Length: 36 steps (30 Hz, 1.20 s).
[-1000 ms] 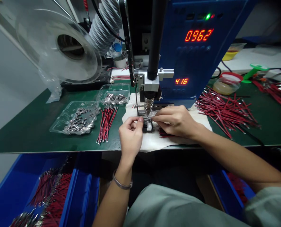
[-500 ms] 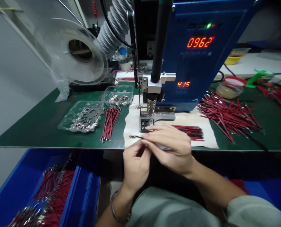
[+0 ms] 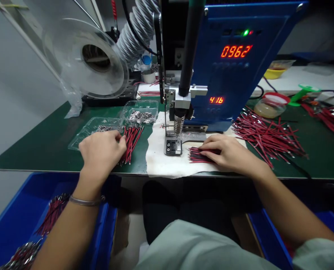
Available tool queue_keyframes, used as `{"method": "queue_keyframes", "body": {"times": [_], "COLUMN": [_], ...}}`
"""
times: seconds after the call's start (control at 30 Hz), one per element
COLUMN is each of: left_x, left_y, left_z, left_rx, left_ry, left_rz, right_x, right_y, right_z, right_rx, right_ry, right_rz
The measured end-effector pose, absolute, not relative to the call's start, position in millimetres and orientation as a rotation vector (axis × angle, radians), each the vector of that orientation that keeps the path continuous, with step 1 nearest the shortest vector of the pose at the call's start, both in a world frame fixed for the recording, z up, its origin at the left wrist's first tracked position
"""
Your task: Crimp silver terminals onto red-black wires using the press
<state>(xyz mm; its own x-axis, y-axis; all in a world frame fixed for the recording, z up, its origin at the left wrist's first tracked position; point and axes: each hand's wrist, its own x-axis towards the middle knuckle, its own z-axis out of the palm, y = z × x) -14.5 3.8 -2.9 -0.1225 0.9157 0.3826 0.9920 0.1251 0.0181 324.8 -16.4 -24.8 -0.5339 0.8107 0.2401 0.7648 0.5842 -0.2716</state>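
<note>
My left hand (image 3: 102, 149) rests over a clear tray of small metal parts (image 3: 95, 129), fingers curled at the edge of a bundle of red and black wires (image 3: 132, 137); what it pinches is hidden. My right hand (image 3: 228, 152) lies on a second small bundle of red wires (image 3: 196, 154) on the white cloth (image 3: 158, 157), fingers bent down onto the wires. Between the hands sits a small metal fixture (image 3: 172, 147) under the machine's soldering head (image 3: 178, 122).
A blue machine (image 3: 228, 75) with red digits stands behind. A second clear tray of metal parts (image 3: 141, 111), a clear reel (image 3: 88, 60) and a big heap of red wires (image 3: 268, 133) lie on the green bench. Blue bins (image 3: 17, 221) with wires sit below.
Both hands left the front centre, where they held a wire together. My left hand moved left to the tray and wire bundle; my right hand moved right onto the wires on the cloth.
</note>
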Motion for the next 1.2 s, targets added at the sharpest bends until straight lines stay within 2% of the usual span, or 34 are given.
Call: {"method": "queue_keyframes", "body": {"times": [0.17,0.33,0.5,0.57,0.7,0.93,1.1,1.2], "left_x": [-15.5,-36.3,-73.3,-82.3,-88.3,-86.2,-83.8,-73.5], "left_y": [4.5,2.9,24.2,33.1,42.5,41.2,32.4,23.7], "left_z": [-8.7,12.7,25.9,23.5,16.0,13.4,14.5,14.8], "left_rx": [-1.923,-1.801,-1.881,-1.981,-2.132,-2.171,-2.185,-2.097], "left_ry": [-2.042,-2.064,-2.312,-2.361,-2.445,-2.434,-2.293,-2.229], "left_rz": [-0.309,-0.395,-0.060,-0.038,-0.196,-0.209,-0.440,-0.745], "right_x": [322.8,322.6,322.0,322.0,323.7,324.4,322.9,325.3], "right_y": [-7.2,-6.3,-8.9,-8.5,-6.4,-6.1,-5.2,-4.4], "right_z": [-21.6,-16.6,-14.6,-14.4,-13.7,-12.3,-12.6,-10.6], "right_rx": [-1.259,-1.213,-1.219,-1.196,-1.147,-1.171,-1.166,-1.150], "right_ry": [-2.501,-2.567,-2.607,-2.611,-2.616,-2.642,-2.654,-2.653], "right_rz": [0.246,0.213,0.120,0.095,0.109,0.115,0.136,0.153]}}
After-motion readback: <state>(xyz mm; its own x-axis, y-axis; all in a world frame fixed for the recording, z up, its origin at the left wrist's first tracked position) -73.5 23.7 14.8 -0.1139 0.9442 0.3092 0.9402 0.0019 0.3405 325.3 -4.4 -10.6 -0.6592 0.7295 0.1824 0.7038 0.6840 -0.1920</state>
